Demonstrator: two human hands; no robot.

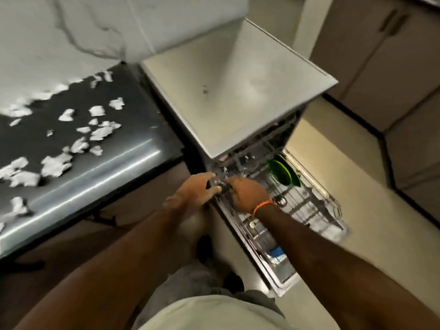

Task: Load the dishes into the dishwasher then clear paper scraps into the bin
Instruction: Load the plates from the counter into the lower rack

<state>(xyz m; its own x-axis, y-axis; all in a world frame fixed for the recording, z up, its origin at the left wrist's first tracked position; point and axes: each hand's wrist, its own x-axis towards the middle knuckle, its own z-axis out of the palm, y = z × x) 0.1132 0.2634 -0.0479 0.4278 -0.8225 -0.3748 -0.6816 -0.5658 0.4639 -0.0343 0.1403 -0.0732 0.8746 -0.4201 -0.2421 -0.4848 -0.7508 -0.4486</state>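
The dishwasher [238, 91] stands open with its door [283, 279] down and the lower rack [316, 206] pulled out over it. Green plates [283, 173] stand upright at the rack's far end. The upper rack [252, 156] sticks out a little from under the machine's top. My left hand [196, 190] and my right hand [248, 194], with an orange band at the wrist, meet at that rack's near front corner, fingers curled round its dark, blurred edge. Several white paper scraps [57, 165] lie scattered on the dark countertop [114, 160] at the left.
A blue item [276, 253] sits on the inside of the open door. Beige cabinets [381, 67] line the right side, with pale floor [345, 163] between them and the dishwasher. My legs and shoes are below, close to the door's left edge.
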